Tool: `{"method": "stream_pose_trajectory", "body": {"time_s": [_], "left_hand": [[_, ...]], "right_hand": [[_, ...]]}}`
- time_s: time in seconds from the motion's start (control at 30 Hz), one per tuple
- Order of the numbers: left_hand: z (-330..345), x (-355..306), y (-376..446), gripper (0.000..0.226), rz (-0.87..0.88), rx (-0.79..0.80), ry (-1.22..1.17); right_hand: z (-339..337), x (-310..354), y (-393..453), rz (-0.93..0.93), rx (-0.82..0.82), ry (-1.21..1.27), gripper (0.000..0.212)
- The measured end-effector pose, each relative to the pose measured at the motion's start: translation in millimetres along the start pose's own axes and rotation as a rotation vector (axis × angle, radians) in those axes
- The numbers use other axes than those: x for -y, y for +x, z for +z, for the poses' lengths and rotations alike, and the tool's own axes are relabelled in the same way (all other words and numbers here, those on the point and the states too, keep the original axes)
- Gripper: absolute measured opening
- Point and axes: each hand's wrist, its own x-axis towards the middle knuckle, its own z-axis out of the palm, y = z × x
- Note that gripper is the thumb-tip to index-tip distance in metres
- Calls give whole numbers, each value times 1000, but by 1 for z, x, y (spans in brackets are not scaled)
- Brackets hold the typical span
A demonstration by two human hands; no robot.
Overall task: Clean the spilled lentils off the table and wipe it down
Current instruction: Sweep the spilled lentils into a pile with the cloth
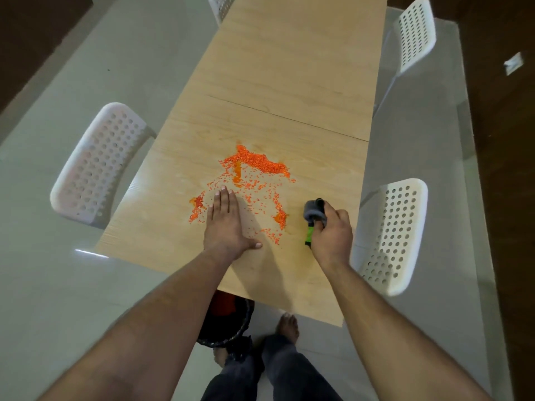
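I see bare forearms with no sleeves, both hands ungloved, dark grey trousers point(278, 374) below, and bare feet point(287, 324) on the floor.

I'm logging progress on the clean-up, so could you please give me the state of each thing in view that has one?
lentils: still spilled, scattered across the table, thickest in a far heap.
table: not yet wiped.
left hand: flat, palm down on the table among the lentils.
right hand: fingers curled round a grey and green object.
grey and green object: held above the table.
dark bin: on the floor under the near table edge, open.
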Motion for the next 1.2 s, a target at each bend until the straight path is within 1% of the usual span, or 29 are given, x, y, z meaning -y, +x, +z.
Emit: {"method": "stream_pose_trajectory", "body": {"time_s": [0.1,0.2,0.3,0.4,0.47,0.53,0.6,0.67,0.77,0.9,0.97,1.13,1.2], "left_hand": [[-2,0,3,167,3,20,-5],[-5,-4,9,170,-19,42,-27],[-11,-7,18,172,-26,45,-44],[-15,-10,24,164,-47,23,-85],[-19,-12,28,162,-69,14,-100],[-23,-14,34,163,-104,-5,-113],[-26,-15,40,166,-133,-18,-118],[-28,-15,44,168,-162,-16,-129],[-28,-18,50,171,-184,-17,-147],[-26,-17,57,174,-207,-18,-163],[-26,-16,58,175,-224,-14,-158],[-26,-13,61,171,-234,14,-149],[-28,-11,60,166,-233,-3,-142]], "right_hand": [[16,10,-7,9,-4,-42,57],[36,38,-5,24,-4,-12,55],[57,68,0,-57,68,28,57],[66,84,12,-85,153,112,56],[61,81,21,-89,165,174,55],[48,68,35,-135,133,190,55],[33,51,54,-151,82,166,56],[21,38,78,-112,41,120,56],[16,31,114,-87,50,42,52],[30,48,123,-170,123,-19,50],[38,60,114,-209,176,13,52],[48,71,94,-329,368,111,59],[45,66,94,-351,395,166,60]]}}
